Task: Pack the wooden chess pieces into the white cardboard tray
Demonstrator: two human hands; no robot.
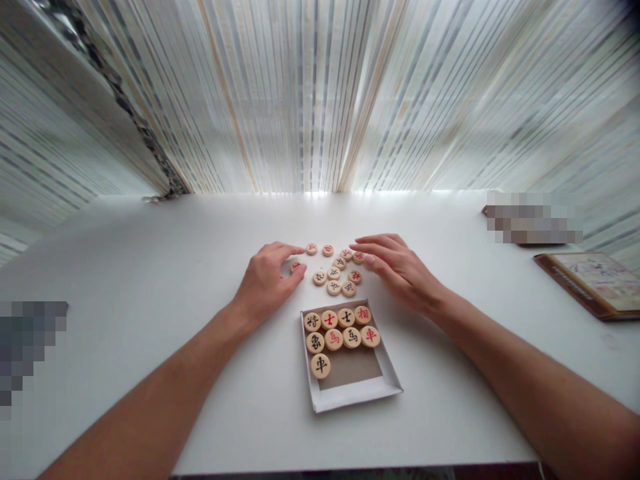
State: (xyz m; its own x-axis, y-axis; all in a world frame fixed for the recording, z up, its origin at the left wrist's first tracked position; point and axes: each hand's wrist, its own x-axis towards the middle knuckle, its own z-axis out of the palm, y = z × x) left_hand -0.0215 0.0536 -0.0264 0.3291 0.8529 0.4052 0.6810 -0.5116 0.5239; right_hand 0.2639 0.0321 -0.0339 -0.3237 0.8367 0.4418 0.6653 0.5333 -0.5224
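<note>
Several round wooden pieces with red or black characters lie loose on the white table, among them a black-marked piece (pixel 334 287) and a red-marked piece (pixel 327 250). My left hand (pixel 273 272) is at their left, thumb and index finger apart around a red-marked piece (pixel 295 267); whether it touches the piece is unclear. My right hand (pixel 395 267) rests at their right, fingers extended, fingertips beside another red-marked piece (pixel 359 257). Nearer me, a shallow white box (pixel 350 395) holds two full rows of pieces and a single black-marked piece (pixel 321 365) in the third row.
A brown-edged booklet or box (pixel 590 283) lies at the right, with a blurred-out item (pixel 530 220) behind it. Another blurred-out object (pixel 30 340) is at the left edge. Striped curtains (pixel 320 93) hang along the table's far edge.
</note>
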